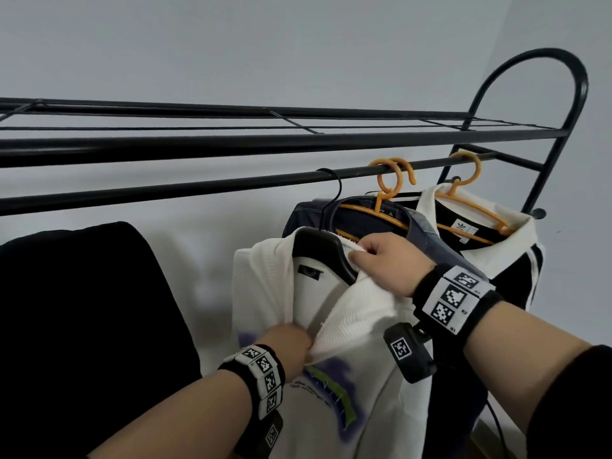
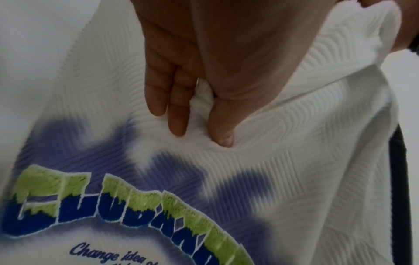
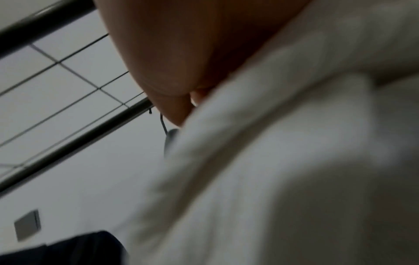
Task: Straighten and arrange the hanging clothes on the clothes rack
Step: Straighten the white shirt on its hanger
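1. We see the left hand [image 1: 291,342] nearest, its grip closed: thumb and fingers [image 2: 179,107] pinch a fold of the white sweater [image 1: 361,326] above its green and blue lettering [image 2: 113,193].
2. The right hand [image 1: 384,263] pinches the sweater's collar edge beside the black hanger [image 1: 318,246].
3. Behind hang a navy garment [image 1: 427,236] and a black-and-white shirt [image 1: 503,250] on orange hangers [image 1: 390,180], all on the clothes rack [image 1: 231,185].

- My left wrist band [image 1: 261,376] is black, carrying white squares printed with black-and-white coded markers.
- My right wrist band [image 1: 455,298] matches it; a black camera box [image 1: 409,352] with a marker hangs beneath.
- A dark sleeve [image 1: 576,409] covers my right forearm.
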`<state>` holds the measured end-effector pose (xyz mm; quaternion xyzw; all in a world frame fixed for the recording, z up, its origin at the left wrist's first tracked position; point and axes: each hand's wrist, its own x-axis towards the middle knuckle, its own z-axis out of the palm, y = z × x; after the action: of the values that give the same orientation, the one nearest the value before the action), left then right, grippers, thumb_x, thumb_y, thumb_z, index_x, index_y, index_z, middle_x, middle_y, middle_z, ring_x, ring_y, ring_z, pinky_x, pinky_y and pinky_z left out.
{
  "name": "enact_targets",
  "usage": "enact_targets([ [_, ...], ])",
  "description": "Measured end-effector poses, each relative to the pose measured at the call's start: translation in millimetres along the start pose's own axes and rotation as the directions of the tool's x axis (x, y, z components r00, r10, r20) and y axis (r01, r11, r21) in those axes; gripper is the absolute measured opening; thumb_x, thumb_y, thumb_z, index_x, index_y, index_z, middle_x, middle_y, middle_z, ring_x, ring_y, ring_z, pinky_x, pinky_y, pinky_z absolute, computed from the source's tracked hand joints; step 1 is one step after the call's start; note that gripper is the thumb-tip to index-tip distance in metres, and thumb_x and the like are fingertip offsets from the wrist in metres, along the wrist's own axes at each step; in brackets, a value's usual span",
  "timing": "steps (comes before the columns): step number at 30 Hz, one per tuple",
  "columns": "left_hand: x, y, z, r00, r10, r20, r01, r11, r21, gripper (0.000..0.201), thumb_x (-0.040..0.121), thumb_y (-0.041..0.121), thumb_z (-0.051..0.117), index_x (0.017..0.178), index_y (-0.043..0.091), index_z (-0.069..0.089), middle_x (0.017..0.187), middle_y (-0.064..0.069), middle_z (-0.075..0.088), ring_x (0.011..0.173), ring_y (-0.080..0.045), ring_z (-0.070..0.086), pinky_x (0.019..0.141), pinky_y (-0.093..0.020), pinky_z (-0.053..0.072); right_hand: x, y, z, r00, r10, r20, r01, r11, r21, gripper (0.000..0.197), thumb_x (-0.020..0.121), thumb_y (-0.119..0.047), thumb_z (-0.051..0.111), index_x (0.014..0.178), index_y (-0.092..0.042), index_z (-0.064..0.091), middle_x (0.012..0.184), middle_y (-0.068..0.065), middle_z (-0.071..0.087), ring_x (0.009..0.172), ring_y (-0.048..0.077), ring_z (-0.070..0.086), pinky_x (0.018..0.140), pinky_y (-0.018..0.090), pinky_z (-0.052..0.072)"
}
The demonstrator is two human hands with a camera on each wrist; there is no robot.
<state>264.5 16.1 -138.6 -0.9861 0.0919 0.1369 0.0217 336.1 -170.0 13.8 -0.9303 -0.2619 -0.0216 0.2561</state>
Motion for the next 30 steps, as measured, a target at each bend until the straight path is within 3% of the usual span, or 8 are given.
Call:
enact_targets([
  [4,-16.3,-10.8,-12.4,0.997,-0.06,-0.045,0.049,0.973,-0.225,0.03,0.095,0.025,0.048,0.116,0.01,0.064,0.122,-0.01,0.063,0.112,-0.028,0.061,0.095,-0.036,0.049,-8.8,5.9,0.6,0.994,0.037,0.107,-0.043,0.998,0.055,0.053,0.097,-0.058,0.047,0.081,-0.009,0.061,0.062,-0.001,0.053,0.057,0.014,0.053,0.062,0.034,0.045],
  [6,-27.9,-16.2,-22.7,0.989,-0.101,-0.108,0.048,0.911,-0.409,0.034,0.089,0.024,0.051,0.121,0.017,0.061,0.122,-0.003,0.062,0.114,-0.023,0.06,0.094,-0.03,0.048,-15.3,10.1,-1.5,0.981,0.076,0.177,-0.092,0.992,0.086,0.055,0.096,-0.063,0.043,0.095,-0.015,0.07,0.078,0.005,0.069,0.074,0.019,0.065,0.077,0.036,0.052],
  [9,-41.1,-18.9,-43.8,0.96,-0.209,-0.185,-0.005,0.652,-0.758,0.05,0.082,0.032,0.057,0.132,0.031,0.056,0.124,0.011,0.063,0.112,-0.014,0.061,0.099,-0.03,0.049,-25.7,11.8,2.0,0.957,0.066,0.283,-0.112,0.982,0.15,0.046,0.096,-0.063,0.043,0.097,-0.029,0.073,0.094,0.002,0.076,0.089,0.013,0.07,0.092,0.039,0.054],
  [11,-44.6,-15.5,-58.3,0.938,-0.267,-0.223,-0.1,0.406,-0.908,0.052,0.079,0.037,0.057,0.13,0.032,0.054,0.118,0.01,0.067,0.101,-0.016,0.067,0.093,-0.037,0.054,-28.6,5.8,10.5,0.955,0.024,0.297,-0.087,0.976,0.201,0.049,0.096,-0.061,0.046,0.093,-0.021,0.072,0.09,0.01,0.074,0.079,0.012,0.067,0.088,0.045,0.054],
  [13,-51.8,-7.9,-71.0,0.929,-0.284,-0.236,-0.15,0.293,-0.944,0.054,0.079,0.049,0.061,0.131,0.034,0.051,0.116,0.008,0.068,0.1,-0.014,0.067,0.088,-0.034,0.053,-30.4,-6.7,23.2,0.96,-0.025,0.28,-0.044,0.97,0.237,0.06,0.09,-0.065,0.048,0.093,-0.009,0.069,0.092,0.018,0.072,0.076,0.023,0.066,0.084,0.051,0.054],
  [18,-72.1,-8.5,-67.4,0.891,-0.356,-0.282,-0.121,0.411,-0.903,0.088,0.058,0.08,0.066,0.134,0.039,0.049,0.117,0.014,0.066,0.106,-0.004,0.065,0.099,-0.033,0.052,-26.6,-34.3,61.6,0.951,-0.07,0.303,-0.041,0.938,0.345,0.051,0.085,-0.061,0.052,0.094,-0.013,0.069,0.096,0.012,0.074,0.094,0.032,0.069,0.088,0.053,0.054],
  [23,-117.5,-37.4,-70.5,0.848,-0.439,-0.296,-0.033,0.515,-0.857,0.075,0.069,0.051,0.069,0.137,0.028,0.052,0.124,0.01,0.064,0.112,-0.005,0.061,0.102,-0.023,0.046,-12.4,-63.3,82.2,0.944,-0.13,0.304,-0.024,0.891,0.453,0.03,0.098,-0.045,0.054,0.079,-0.026,0.065,0.071,-0.012,0.065,0.068,0.003,0.059,0.074,0.032,0.049],
  [30,-186.2,-85.1,-68.3,0.803,-0.558,-0.208,0.134,0.51,-0.85,0.05,0.073,0.021,0.067,0.122,0.03,0.061,0.1,0.007,0.073,0.09,-0.005,0.069,0.082,-0.027,0.058,-14.5,-122.4,114.7,0.848,-0.342,0.406,0.052,0.815,0.578,0.015,0.1,-0.024,0.058,0.093,-0.018,0.069,0.082,-0.003,0.072,0.057,-0.001,0.063,0.051,0.011,0.044],
])
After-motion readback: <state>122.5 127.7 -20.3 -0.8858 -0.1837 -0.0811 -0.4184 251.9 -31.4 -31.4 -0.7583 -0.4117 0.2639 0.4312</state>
